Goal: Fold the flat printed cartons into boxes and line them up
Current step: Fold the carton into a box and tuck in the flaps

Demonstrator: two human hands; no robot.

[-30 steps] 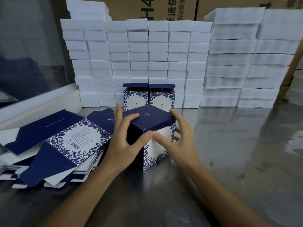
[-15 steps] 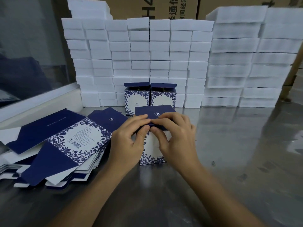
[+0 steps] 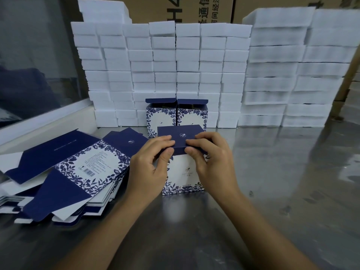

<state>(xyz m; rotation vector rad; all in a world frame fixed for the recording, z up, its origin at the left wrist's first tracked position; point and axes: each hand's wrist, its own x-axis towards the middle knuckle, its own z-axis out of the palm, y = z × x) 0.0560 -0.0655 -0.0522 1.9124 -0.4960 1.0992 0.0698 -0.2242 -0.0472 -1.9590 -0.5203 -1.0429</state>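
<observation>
— Pinching what?
— Both hands, left (image 3: 150, 168) and right (image 3: 211, 162), pinch the box (image 3: 183, 172) lid's front edge.
— Where's the box?
— Upright on the worktop (image 3: 272, 182), right of the flat cartons (image 3: 64, 172).

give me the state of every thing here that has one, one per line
box in hand: upright, navy lid flap being pressed down, not fully tucked
left hand: pinches the lid's front edge
right hand: pinches the lid's front edge
two finished boxes: upright, side by side, lids open
flat cartons: unfolded, loosely piled
white foam blocks: stacked
</observation>
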